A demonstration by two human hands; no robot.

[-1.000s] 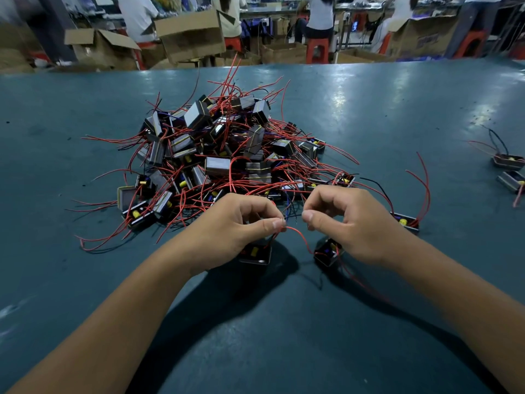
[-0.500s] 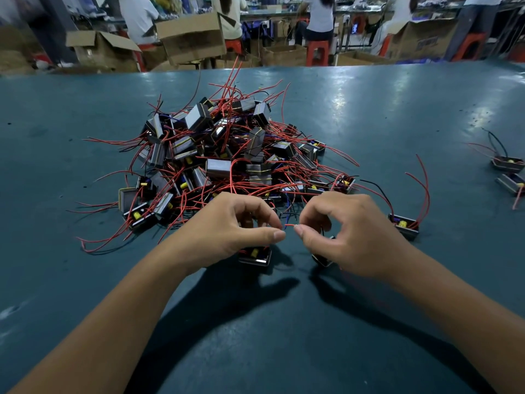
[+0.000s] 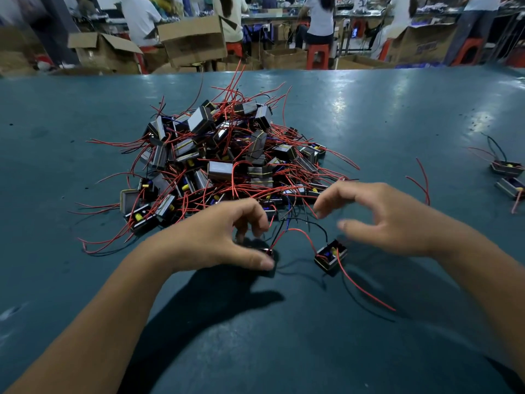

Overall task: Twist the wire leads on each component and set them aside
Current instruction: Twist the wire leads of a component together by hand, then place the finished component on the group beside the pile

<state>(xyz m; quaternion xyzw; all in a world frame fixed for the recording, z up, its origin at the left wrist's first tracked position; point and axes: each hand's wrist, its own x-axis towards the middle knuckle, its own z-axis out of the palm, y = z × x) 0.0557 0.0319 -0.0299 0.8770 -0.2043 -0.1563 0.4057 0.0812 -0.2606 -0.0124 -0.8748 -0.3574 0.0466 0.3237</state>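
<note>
A pile of small black transformer components (image 3: 227, 160) with red wire leads lies on the teal table (image 3: 284, 336). My left hand (image 3: 224, 243) curls over one component (image 3: 269, 252) just in front of the pile, thumb at its near side and fingers behind it, hiding most of it. A second component (image 3: 331, 255) sits free on the table to its right. Red and black leads (image 3: 295, 230) arc between the two, and one red lead (image 3: 366, 292) trails off to the right. My right hand (image 3: 389, 220) hovers above, fingers spread, holding nothing.
Two components (image 3: 508, 177) with leads lie apart at the table's right edge. Loose red wires (image 3: 423, 180) stick up behind my right hand. Beyond the far table edge stand cardboard boxes (image 3: 193, 41), red stools and seated people.
Both hands were pinching a red lead together between them. Now the right hand has let go, opened and drawn back to the right, uncovering the second component; the left hand dropped onto its component.
</note>
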